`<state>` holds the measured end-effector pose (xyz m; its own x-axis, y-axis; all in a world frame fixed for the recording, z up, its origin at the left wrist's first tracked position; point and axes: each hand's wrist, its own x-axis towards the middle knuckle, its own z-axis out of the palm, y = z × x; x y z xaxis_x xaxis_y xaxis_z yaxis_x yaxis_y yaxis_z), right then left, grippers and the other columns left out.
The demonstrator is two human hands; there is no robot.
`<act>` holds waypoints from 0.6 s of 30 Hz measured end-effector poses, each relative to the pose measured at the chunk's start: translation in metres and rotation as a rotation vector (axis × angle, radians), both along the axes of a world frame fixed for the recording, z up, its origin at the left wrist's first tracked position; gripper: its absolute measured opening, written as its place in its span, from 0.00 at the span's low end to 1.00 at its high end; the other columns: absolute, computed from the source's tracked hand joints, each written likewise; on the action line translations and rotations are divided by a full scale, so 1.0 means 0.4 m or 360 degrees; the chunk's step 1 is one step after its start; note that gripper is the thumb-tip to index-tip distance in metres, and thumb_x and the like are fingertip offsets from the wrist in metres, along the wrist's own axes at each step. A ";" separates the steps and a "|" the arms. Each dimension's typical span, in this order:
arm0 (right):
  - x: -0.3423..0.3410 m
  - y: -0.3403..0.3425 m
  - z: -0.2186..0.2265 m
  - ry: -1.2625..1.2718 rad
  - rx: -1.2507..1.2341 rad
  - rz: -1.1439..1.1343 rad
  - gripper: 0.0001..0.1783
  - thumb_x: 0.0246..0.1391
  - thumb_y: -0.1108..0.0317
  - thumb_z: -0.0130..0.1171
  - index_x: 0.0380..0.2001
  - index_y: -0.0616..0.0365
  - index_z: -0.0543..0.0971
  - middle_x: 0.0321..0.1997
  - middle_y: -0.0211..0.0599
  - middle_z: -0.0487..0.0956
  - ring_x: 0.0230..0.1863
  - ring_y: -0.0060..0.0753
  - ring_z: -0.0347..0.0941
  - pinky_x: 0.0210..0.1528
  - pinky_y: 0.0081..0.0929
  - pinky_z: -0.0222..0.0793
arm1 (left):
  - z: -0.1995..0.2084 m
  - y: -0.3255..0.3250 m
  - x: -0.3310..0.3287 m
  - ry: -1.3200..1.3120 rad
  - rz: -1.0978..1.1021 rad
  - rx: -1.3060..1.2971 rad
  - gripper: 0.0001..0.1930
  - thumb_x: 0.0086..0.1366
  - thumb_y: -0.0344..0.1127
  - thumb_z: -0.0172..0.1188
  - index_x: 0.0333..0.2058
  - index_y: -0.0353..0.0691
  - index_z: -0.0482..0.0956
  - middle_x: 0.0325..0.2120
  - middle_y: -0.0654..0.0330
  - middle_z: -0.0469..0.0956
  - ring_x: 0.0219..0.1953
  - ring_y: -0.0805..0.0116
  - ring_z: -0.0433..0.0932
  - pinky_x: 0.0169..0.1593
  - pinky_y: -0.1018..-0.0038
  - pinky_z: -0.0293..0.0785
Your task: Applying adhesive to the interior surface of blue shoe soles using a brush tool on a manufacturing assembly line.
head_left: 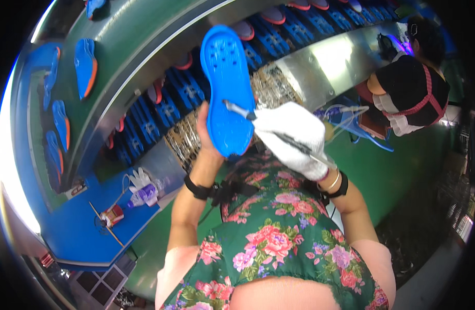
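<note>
A blue shoe sole [230,95], with a cluster of small holes toward its far end, is held up in front of me, long side pointing away. My bare left hand [206,133] grips its left edge and near end, the thumb along the side and the other fingers mostly hidden beneath. In a white glove, my right hand [292,135] is closed around a small brush [240,110] with a metal band. The brush tip touches the middle of the sole's upper face. A dark, thin handle or tube runs back over the glove toward the wrist.
Beyond the sole runs a rack [186,88] of blue pieces beside a metal ledge [320,64]. More blue soles [85,67] with orange edges lie on the green surface at left. A blue table [82,227] carries a purple-labelled bottle [143,195]. A co-worker [410,85] sits at right.
</note>
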<state>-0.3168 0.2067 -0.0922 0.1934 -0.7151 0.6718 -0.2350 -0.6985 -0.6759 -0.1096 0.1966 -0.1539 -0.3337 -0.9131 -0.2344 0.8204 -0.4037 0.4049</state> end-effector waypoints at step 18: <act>-0.013 0.043 -0.013 -0.0149 0.0676 0.1031 0.09 0.47 0.76 0.73 0.35 0.58 0.88 0.38 0.38 0.87 0.38 0.35 0.84 0.42 0.31 0.78 | 0.075 -0.089 0.114 -0.0071 -0.0647 -0.0570 0.51 0.60 0.63 0.58 0.72 0.33 0.54 0.65 0.33 0.63 0.57 0.39 0.75 0.57 0.54 0.76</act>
